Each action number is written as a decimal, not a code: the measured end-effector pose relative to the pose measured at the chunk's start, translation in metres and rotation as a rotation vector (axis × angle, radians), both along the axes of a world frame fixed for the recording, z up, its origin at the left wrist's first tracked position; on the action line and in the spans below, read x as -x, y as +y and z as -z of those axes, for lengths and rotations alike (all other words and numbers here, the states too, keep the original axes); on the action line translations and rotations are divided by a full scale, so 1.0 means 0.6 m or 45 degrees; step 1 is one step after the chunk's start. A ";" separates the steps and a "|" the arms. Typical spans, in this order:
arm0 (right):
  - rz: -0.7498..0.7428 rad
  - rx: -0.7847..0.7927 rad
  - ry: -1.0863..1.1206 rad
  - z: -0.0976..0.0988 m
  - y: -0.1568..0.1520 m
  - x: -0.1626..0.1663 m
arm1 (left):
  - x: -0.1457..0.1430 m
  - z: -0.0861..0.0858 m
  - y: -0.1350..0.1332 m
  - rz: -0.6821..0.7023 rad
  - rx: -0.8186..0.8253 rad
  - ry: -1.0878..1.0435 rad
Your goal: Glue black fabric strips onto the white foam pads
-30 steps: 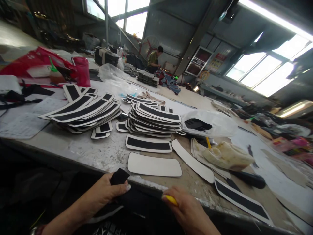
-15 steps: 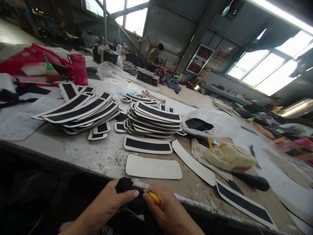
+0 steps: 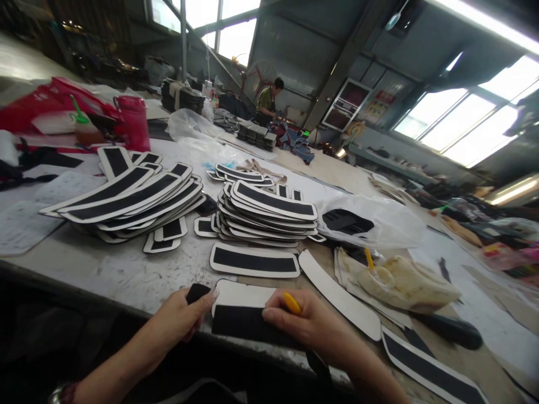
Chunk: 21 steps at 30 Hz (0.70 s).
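Note:
Over the table's front edge, my right hand (image 3: 307, 322) is closed on a black strip (image 3: 248, 324) and also keeps a tool with a yellow handle (image 3: 292, 303); its other end is hidden. The strip stretches leftward from my fingers across the near part of a plain white panel (image 3: 242, 290). To the left, my left hand (image 3: 185, 314) is closed around a black piece of material (image 3: 197, 292), its thumb by the panel's left edge. Just beyond lies a white panel with a black strip on it (image 3: 255, 260).
Behind are two stacks of strip-bearing panels, a left stack (image 3: 135, 193) and a middle stack (image 3: 269, 207). To the right lie a curved white panel (image 3: 337, 294), a stained yellowish bag (image 3: 404, 283) and a dark handle (image 3: 452, 331). A red flask (image 3: 133, 123) stands far left. A person (image 3: 266, 102) sits farther back.
My hands have moved apart and up onto the white panel. A black strip now spans out from my right hand, while my left hand has shifted left with a black piece.

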State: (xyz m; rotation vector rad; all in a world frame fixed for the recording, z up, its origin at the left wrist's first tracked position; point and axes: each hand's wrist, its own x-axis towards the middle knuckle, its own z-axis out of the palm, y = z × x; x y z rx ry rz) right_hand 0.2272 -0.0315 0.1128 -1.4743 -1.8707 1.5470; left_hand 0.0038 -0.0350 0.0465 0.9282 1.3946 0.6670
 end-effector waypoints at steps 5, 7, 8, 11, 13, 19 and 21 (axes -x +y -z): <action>-0.122 -0.051 -0.289 0.040 0.065 0.019 | -0.007 0.012 0.021 0.084 0.069 -0.031; -0.137 -0.115 -0.454 0.058 0.080 0.024 | -0.006 0.018 0.024 0.094 0.093 -0.040; -0.138 -0.131 -0.507 0.064 0.084 0.025 | -0.005 0.020 0.024 0.095 0.103 -0.042; -0.146 -0.135 -0.564 0.074 0.088 0.024 | -0.004 0.024 0.024 0.097 0.123 -0.034; -0.149 -0.123 -0.574 0.077 0.087 0.021 | -0.003 0.023 0.024 0.102 0.127 -0.015; -0.151 -0.063 -0.495 0.091 0.088 0.015 | -0.009 0.012 0.032 0.108 0.164 0.070; -0.152 -0.063 -0.480 0.095 0.088 0.015 | -0.012 0.011 0.034 0.106 0.171 0.083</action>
